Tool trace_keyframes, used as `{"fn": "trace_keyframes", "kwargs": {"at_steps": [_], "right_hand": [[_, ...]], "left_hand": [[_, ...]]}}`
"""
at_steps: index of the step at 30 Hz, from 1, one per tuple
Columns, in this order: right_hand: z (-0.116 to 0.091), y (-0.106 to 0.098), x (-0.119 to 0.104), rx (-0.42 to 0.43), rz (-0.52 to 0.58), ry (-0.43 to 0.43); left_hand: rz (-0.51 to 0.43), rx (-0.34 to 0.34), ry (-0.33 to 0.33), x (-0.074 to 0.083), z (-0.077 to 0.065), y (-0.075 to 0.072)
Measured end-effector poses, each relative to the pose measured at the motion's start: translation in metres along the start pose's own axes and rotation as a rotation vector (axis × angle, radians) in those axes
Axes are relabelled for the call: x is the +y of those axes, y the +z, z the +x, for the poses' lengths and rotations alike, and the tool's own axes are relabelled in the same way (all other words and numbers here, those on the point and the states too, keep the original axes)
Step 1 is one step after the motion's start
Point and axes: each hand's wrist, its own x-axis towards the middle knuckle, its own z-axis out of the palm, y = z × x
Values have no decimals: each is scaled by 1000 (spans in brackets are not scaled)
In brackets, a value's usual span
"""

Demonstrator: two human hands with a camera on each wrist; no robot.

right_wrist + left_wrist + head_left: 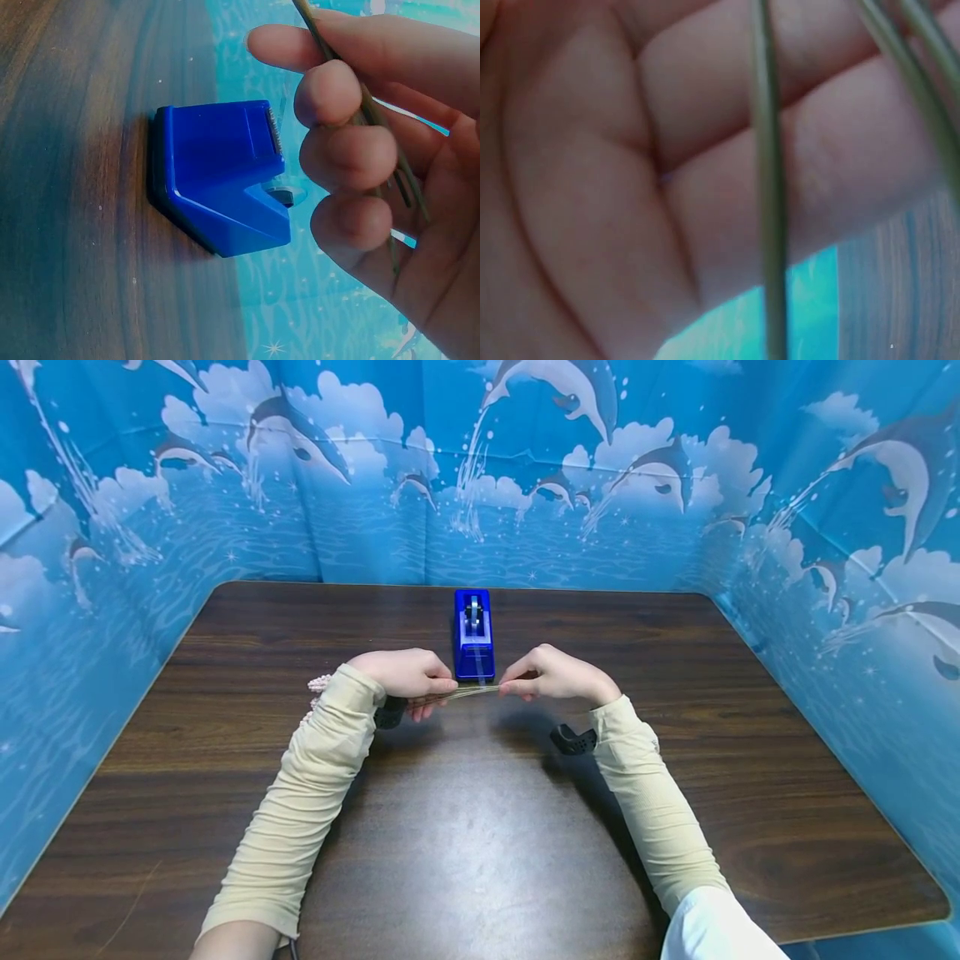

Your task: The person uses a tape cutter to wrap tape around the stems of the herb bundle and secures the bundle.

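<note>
Between both hands stretches a bundle of thin green stems (pixel 474 691), nearly level above the table. My left hand (pixel 408 675) grips it on one side, and stems (pixel 771 172) cross the fingers in the left wrist view. Pinkish-white beaded clusters (pixel 318 683) show beyond the left wrist. My right hand (pixel 558 675) pinches the other end; in the right wrist view its fingers curl round the stem ends (pixel 401 172). Just behind the stems stands a blue tape dispenser (pixel 474 639). A clear strip of tape (pixel 482 673) appears to run from its front to the stems.
The dark wood-grain table (pixel 480 827) extends around the hands. A blue dolphin-print curtain (pixel 360 535) hangs behind it and along both sides. Black wrist cameras (pixel 573 740) hang below the wrists.
</note>
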Motion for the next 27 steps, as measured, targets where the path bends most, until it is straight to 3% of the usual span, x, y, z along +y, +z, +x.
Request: {"fn": "trace_keyframes", "kwargs": {"at_steps": [7,17,27], "right_hand": [[-1,0,2,31,1,27],[1,2,4,17,5,25],[2,4,6,5,-16,30]], "left_hand": [[1,32,11,-2,0,-3],[-25,151,-81,-5,2,-2],[98,136,-77,-1,3,-1]]}}
